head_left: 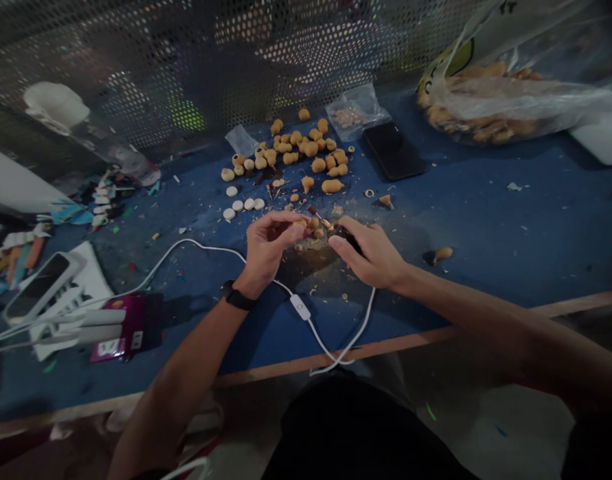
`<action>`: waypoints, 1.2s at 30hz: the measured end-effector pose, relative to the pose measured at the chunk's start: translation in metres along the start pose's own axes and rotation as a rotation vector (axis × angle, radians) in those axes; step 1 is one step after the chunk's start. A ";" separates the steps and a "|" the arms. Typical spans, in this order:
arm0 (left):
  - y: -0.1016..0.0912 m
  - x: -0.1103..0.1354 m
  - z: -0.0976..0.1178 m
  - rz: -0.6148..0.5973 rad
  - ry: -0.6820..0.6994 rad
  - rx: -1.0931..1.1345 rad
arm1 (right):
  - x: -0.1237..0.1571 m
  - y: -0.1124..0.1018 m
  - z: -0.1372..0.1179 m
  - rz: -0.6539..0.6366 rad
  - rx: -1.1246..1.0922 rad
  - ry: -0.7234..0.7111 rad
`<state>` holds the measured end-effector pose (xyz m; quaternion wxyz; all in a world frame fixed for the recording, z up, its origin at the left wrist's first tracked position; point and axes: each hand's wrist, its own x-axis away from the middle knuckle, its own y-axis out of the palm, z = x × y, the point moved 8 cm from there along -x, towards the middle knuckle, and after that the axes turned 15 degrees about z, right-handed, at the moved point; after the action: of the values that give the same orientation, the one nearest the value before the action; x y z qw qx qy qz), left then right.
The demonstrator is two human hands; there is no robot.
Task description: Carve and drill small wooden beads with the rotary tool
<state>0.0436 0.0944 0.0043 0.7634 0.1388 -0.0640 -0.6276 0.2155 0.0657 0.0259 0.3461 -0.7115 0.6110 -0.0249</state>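
My left hand point(269, 243) is closed in a pinch on a small tan wooden piece point(311, 223) above the blue table point(486, 220). A dark band sits on that wrist. My right hand point(369, 253) is wrapped round a small dark corded tool point(342, 233), whose thin tip meets the piece. The tool's white cable with an inline switch point(300, 307) loops toward the table's front edge. Behind both hands lies a heap of tan wooden pieces point(306, 150) and several pale round ones point(243, 203).
A black phone point(393, 150) and small plastic bags lie behind the heap; a big clear bag of tan pieces point(506, 100) is at the back right. At left are a white power strip point(56, 300), a magenta box and coloured clutter. A perforated metal panel backs the table.
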 end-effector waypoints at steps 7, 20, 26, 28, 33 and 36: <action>-0.001 -0.001 -0.001 0.028 0.007 -0.008 | -0.001 -0.001 -0.003 0.011 0.002 -0.018; -0.003 -0.001 -0.004 -0.006 0.010 -0.011 | -0.001 -0.002 -0.001 0.011 0.004 -0.018; -0.001 0.000 -0.004 -0.035 -0.014 -0.009 | -0.003 -0.006 -0.001 0.031 0.011 -0.032; -0.001 -0.001 -0.004 -0.043 -0.020 -0.001 | -0.003 -0.007 0.001 0.034 0.018 -0.022; 0.000 -0.001 -0.008 -0.066 -0.053 0.000 | -0.004 -0.008 0.004 0.039 0.026 -0.015; 0.000 0.000 -0.009 -0.065 -0.066 -0.015 | -0.005 -0.009 0.004 0.032 0.020 -0.031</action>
<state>0.0460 0.0954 -0.0042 0.7410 0.1143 -0.0796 -0.6569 0.2234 0.0715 0.0295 0.3631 -0.6983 0.6168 -0.0144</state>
